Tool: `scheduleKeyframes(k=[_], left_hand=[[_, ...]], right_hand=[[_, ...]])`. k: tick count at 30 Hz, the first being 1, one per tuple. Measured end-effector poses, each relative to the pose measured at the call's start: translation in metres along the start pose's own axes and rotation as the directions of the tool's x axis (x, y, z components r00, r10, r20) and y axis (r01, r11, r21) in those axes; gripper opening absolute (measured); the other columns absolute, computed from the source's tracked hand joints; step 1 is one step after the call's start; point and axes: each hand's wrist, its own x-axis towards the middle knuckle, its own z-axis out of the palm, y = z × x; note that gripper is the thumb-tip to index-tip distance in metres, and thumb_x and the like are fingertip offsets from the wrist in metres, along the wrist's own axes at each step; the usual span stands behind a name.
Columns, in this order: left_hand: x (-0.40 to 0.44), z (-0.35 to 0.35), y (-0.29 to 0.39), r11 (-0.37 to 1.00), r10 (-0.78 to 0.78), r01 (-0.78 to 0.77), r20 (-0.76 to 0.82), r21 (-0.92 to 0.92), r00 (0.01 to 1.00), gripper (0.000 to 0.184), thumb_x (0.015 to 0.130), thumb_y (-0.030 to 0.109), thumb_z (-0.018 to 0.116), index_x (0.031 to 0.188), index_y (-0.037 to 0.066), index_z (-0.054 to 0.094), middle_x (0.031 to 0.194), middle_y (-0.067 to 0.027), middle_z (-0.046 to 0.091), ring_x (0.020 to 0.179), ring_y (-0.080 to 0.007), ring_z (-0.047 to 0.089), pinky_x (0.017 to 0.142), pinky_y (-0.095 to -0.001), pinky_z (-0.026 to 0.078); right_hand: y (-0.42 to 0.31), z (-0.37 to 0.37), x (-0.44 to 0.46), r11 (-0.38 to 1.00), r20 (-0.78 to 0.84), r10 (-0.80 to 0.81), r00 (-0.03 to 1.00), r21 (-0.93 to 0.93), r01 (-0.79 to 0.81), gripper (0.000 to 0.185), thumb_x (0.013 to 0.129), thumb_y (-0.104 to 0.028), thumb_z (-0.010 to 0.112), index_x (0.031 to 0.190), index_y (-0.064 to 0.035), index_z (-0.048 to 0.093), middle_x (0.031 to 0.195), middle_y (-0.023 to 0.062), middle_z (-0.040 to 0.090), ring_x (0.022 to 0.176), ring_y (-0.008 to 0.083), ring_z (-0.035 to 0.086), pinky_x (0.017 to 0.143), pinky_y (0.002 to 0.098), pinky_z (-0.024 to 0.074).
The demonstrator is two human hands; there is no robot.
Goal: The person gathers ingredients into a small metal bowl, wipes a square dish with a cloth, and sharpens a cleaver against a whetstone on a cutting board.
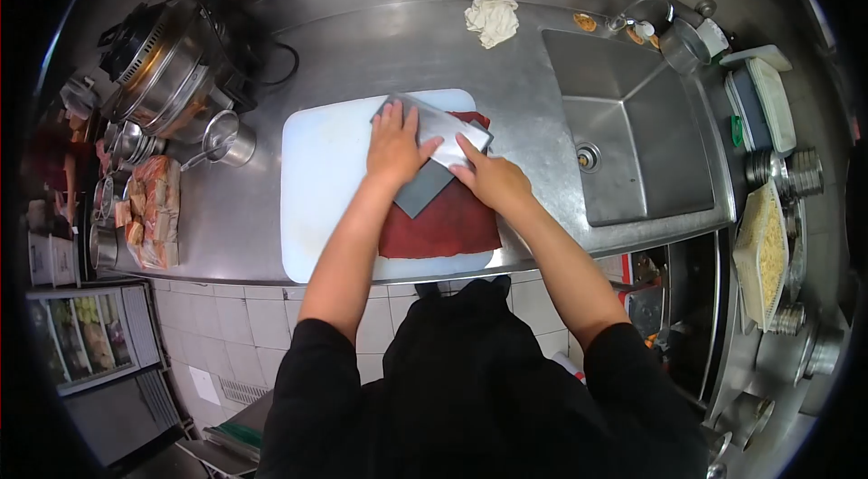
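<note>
- Black short-sleeved top (pixel 452 388) on me, closest thing, just on the near side of the white rectangular plastic cutting board (pixel 316 171).
- Flat silver metal blade (pixel 443 124): over the far right part of the board, lying slantwise across a dark grey rectangular block (pixel 421 194). Block sits on a brick-red cloth (pixel 443 230) covering the board's right half.
- My left hand (pixel 393 149): palm down, fingers stretched out along the blade's left end, thumb reaching toward its middle.
- My right hand (pixel 497 180): looks closed round the blade's right end, forefinger laid on top; can't tell what the curled fingers grip underneath.
- Doing it well, my judgement: even pressure from both hands, one steady angle against the block, left fingertips back from any edge. Cloth should lie smooth, else the block may skid on the board.
- Right of board: stainless steel sink basin (pixel 651 180); beyond it, white basket (pixel 744 271) holding pale yellow strands.
- Far side of board: crumpled off-white cloth (pixel 493 18), well clear.
- Left of board: small steel pot (pixel 229 140), black power cord (pixel 285 67), clear-bagged orange-brown packages (pixel 154 208).
- In the way: nothing touching the blade except block and hands. Cloth overhangs the board's right edge slightly, so a forearm could snag it, I'd guess.
</note>
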Motion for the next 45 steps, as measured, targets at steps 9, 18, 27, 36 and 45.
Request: scheduleKeyframes(k=[9, 18, 27, 36, 45], left_hand=[[-0.079, 0.003, 0.071, 0.993, 0.106, -0.106, 0.007, -0.047, 0.994, 0.083, 0.092, 0.058, 0.059, 0.146, -0.002, 0.047, 0.155, -0.0311, 0.034, 0.146, -0.0431, 0.03, 0.121, -0.0573, 0.016], [-0.023, 0.012, 0.022, 0.999, 0.012, -0.01, -0.049, 0.05, 0.999, 0.08, 0.095, 0.059, 0.054, 0.147, 0.0, 0.046, 0.156, -0.0278, 0.035, 0.147, -0.0419, 0.03, 0.122, -0.054, 0.017], [-0.014, 0.008, 0.015, 0.999, 0.022, -0.027, -0.097, -0.045, 0.995, 0.079, 0.09, 0.055, 0.064, 0.143, -0.002, 0.05, 0.152, -0.031, 0.039, 0.144, -0.0449, 0.033, 0.12, -0.0564, 0.021], [-0.095, 0.008, 0.12, 0.98, 0.167, -0.155, 0.085, -0.128, 0.982, 0.084, 0.092, 0.058, 0.059, 0.148, -0.002, 0.044, 0.156, -0.0318, 0.032, 0.148, -0.0461, 0.026, 0.12, -0.0598, 0.015], [0.004, 0.017, 0.033, 0.986, 0.098, -0.107, -0.073, -0.13, 0.993, 0.08, 0.092, 0.055, 0.061, 0.145, -0.003, 0.047, 0.153, -0.031, 0.037, 0.145, -0.0466, 0.03, 0.119, -0.0599, 0.018]], right_hand=[[0.048, 0.031, -0.104, 0.992, 0.002, 0.046, 0.999, 0.121, -0.046, 0.067, 0.095, -0.053, 0.058, 0.156, -0.0371, 0.033, 0.096, 0.0202, 0.073, 0.083, 0.0425, 0.07, 0.076, 0.0506, 0.0546], [0.023, 0.012, -0.027, 1.0, -0.029, -0.005, 1.0, 0.02, 0.006, 0.064, 0.096, -0.055, 0.055, 0.154, -0.0367, 0.036, 0.097, 0.0196, 0.073, 0.088, 0.0413, 0.07, 0.079, 0.0502, 0.055], [0.015, 0.008, -0.018, 1.0, -0.011, 0.009, 1.0, 0.026, -0.009, 0.064, 0.096, -0.055, 0.055, 0.154, -0.0347, 0.037, 0.095, 0.0192, 0.073, 0.089, 0.0417, 0.07, 0.078, 0.0507, 0.0546], [0.067, 0.014, -0.144, 0.982, 0.069, 0.173, 0.982, 0.069, -0.178, 0.066, 0.096, -0.053, 0.057, 0.156, -0.0372, 0.033, 0.091, 0.0191, 0.073, 0.085, 0.0416, 0.07, 0.077, 0.0509, 0.0543], [0.03, -0.003, -0.029, 0.998, -0.036, 0.069, 0.997, 0.018, -0.068, 0.068, 0.097, -0.053, 0.056, 0.157, -0.0342, 0.031, 0.097, 0.0222, 0.072, 0.087, 0.045, 0.069, 0.077, 0.053, 0.0531]])
